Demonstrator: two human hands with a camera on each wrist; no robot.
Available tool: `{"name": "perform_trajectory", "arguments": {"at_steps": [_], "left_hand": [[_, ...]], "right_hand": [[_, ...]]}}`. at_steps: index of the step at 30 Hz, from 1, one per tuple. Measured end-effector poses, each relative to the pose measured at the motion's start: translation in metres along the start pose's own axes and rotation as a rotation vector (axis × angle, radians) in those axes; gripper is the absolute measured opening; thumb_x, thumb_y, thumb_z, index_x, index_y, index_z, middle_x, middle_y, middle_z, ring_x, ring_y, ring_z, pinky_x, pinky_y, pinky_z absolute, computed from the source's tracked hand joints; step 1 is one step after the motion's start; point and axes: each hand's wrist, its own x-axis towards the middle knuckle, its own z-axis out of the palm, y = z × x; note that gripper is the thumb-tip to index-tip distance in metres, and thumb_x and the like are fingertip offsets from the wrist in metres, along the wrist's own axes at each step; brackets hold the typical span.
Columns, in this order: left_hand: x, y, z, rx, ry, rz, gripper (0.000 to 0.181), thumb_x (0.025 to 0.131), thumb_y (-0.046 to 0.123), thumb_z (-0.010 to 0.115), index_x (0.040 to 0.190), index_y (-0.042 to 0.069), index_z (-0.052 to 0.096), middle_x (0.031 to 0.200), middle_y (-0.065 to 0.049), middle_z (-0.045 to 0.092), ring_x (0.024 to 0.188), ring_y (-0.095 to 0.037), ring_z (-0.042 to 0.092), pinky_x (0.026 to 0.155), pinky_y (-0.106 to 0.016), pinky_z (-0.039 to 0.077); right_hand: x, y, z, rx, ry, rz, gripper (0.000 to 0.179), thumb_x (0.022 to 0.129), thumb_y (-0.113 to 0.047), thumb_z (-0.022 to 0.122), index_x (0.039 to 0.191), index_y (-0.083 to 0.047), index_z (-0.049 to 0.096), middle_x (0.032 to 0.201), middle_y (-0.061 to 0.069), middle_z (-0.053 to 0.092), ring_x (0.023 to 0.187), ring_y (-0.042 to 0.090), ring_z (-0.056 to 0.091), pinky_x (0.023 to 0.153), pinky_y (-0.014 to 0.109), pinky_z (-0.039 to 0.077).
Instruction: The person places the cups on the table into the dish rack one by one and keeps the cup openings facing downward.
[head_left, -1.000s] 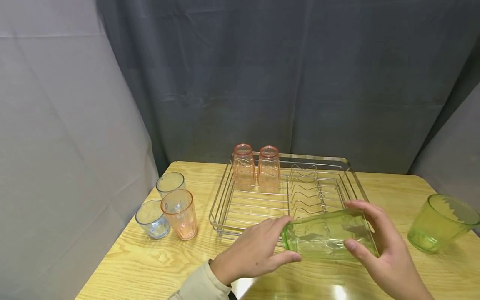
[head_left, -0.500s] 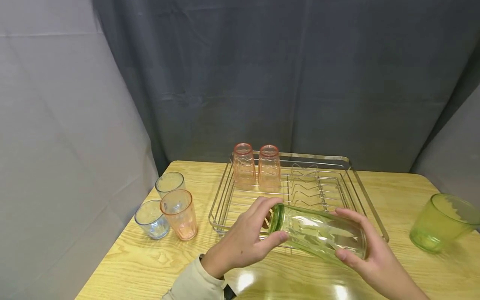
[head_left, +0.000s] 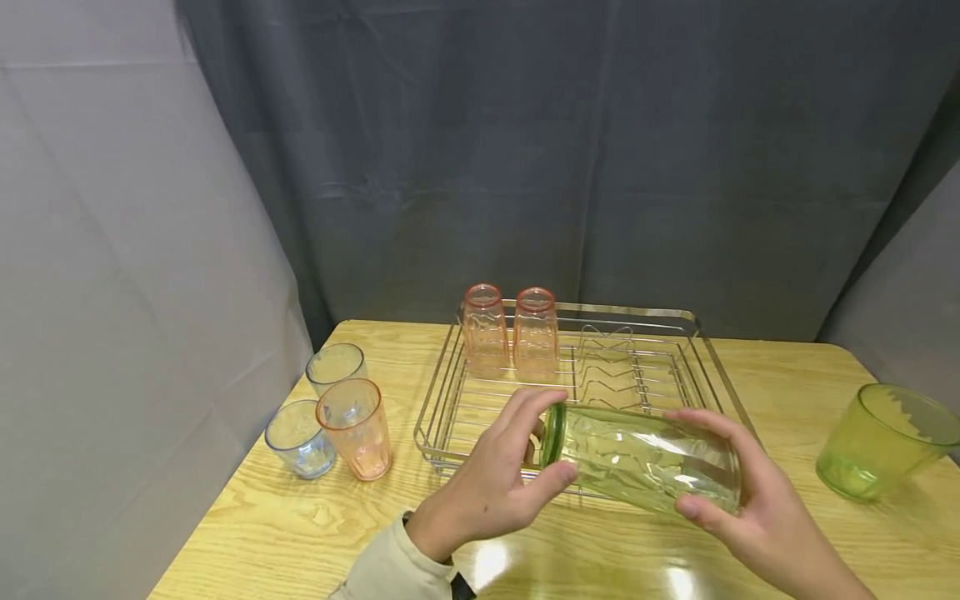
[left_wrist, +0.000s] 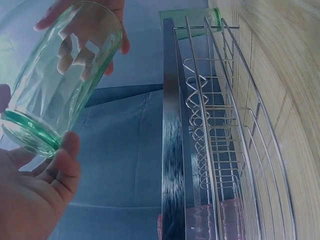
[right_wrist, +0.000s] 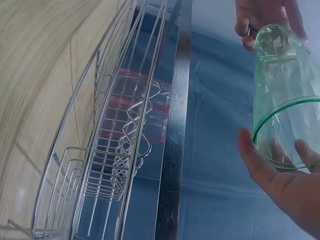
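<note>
A tall green glass tumbler point(head_left: 630, 458) lies nearly sideways between the two hands, above the table in front of the dish rack. Its thick base points left, and the fingers and thumb of the left hand point(head_left: 495, 475) grip it there. At the open-rim end, the right hand point(head_left: 757, 500) holds the tumbler between thumb and fingers. The left wrist view shows the thick base point(left_wrist: 32, 130) against the left fingertips. In the right wrist view the wide rim point(right_wrist: 280, 110) faces the camera, with right fingers showing through the glass.
Behind the hands stands a wire dish rack point(head_left: 480, 454) holding two upside-down pink glasses point(head_left: 486, 333). To the left are an orange glass point(head_left: 360, 433) and two bluish glasses point(head_left: 300, 437). A second green glass point(head_left: 877, 446) stands at right. Curtains point(head_left: 525, 167) enclose the table.
The tumbler's base end has swung up and left, so the glass now slants down toward its rim. The left hand moved up with it, its fingers now over the base.
</note>
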Motion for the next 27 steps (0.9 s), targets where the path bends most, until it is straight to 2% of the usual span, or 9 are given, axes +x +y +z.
{"name": "perform_trajectory", "arguments": {"at_steps": [4,8,10,12,14,17,21,24,27], "left_hand": [[0.000,0.002,0.000,0.020,-0.010,-0.007,0.068,0.094,0.031,0.065,0.151,0.014,0.031,0.147,-0.006,0.046,0.117,-0.014,0.055,0.092,-0.028,0.053],[-0.001,0.004,0.000,0.034,-0.020,-0.059,0.079,0.090,0.035,0.071,0.153,0.016,0.028,0.150,-0.004,0.046,0.138,-0.019,0.048,0.109,-0.039,0.046],[-0.001,0.006,-0.001,0.030,-0.017,-0.091,0.079,0.088,0.036,0.074,0.152,0.017,0.030,0.147,-0.003,0.048,0.131,-0.017,0.052,0.106,-0.037,0.048],[-0.002,0.006,-0.002,0.003,-0.013,-0.117,0.077,0.086,0.035,0.076,0.149,0.018,0.035,0.140,-0.001,0.053,0.113,-0.013,0.058,0.094,-0.032,0.053],[-0.003,0.006,-0.003,-0.015,-0.012,-0.124,0.074,0.084,0.034,0.078,0.145,0.018,0.038,0.130,0.000,0.056,0.095,-0.009,0.056,0.081,-0.026,0.053],[-0.003,0.006,-0.004,-0.017,-0.005,-0.103,0.071,0.084,0.033,0.079,0.142,0.017,0.041,0.124,0.000,0.057,0.090,-0.008,0.053,0.078,-0.022,0.051],[-0.005,0.007,-0.006,0.000,0.010,-0.095,0.072,0.083,0.033,0.080,0.142,0.017,0.042,0.133,0.001,0.055,0.112,-0.010,0.056,0.094,-0.027,0.051],[-0.007,0.007,-0.010,0.003,0.022,-0.110,0.073,0.082,0.032,0.081,0.141,0.017,0.042,0.136,0.001,0.054,0.125,-0.013,0.055,0.102,-0.033,0.050],[-0.009,0.005,-0.014,0.018,0.040,-0.125,0.073,0.081,0.031,0.082,0.141,0.017,0.043,0.138,0.001,0.053,0.132,-0.016,0.052,0.108,-0.038,0.047]], "right_hand": [[0.002,0.000,0.000,0.009,0.012,-0.041,0.086,0.069,0.009,0.080,0.145,0.001,0.040,0.146,-0.004,0.051,0.132,-0.002,0.045,0.102,0.005,0.038],[0.006,0.001,0.002,-0.008,0.007,-0.058,0.087,0.069,0.007,0.081,0.145,0.000,0.040,0.145,-0.004,0.051,0.130,-0.002,0.047,0.102,0.005,0.038],[0.008,0.001,0.003,-0.012,-0.019,-0.040,0.085,0.073,0.006,0.079,0.147,-0.004,0.039,0.145,-0.005,0.050,0.130,-0.003,0.046,0.099,0.006,0.040],[0.009,0.001,0.004,-0.004,-0.052,-0.013,0.082,0.077,0.005,0.077,0.148,-0.006,0.037,0.145,-0.006,0.049,0.126,-0.005,0.048,0.093,0.009,0.047],[0.008,0.001,0.004,-0.003,-0.069,0.005,0.079,0.080,0.004,0.074,0.148,-0.007,0.036,0.145,-0.008,0.048,0.126,-0.006,0.047,0.089,0.010,0.048],[0.007,0.002,0.004,-0.012,-0.079,0.007,0.076,0.084,0.001,0.072,0.149,-0.008,0.035,0.146,-0.008,0.048,0.127,-0.007,0.046,0.093,0.008,0.044],[0.007,0.005,0.002,-0.013,-0.117,-0.016,0.055,0.100,-0.004,0.052,0.151,-0.009,0.033,0.149,-0.006,0.046,0.135,-0.004,0.040,0.099,0.006,0.032],[0.009,0.011,-0.003,-0.009,-0.131,-0.019,0.047,0.105,-0.003,0.034,0.152,-0.011,0.034,0.149,-0.007,0.046,0.135,-0.003,0.040,0.097,0.008,0.035],[0.012,0.023,-0.009,-0.081,-0.072,0.021,0.046,0.104,-0.002,0.039,0.149,-0.012,0.039,0.145,-0.005,0.050,0.130,-0.007,0.043,0.093,0.006,0.038]]}}
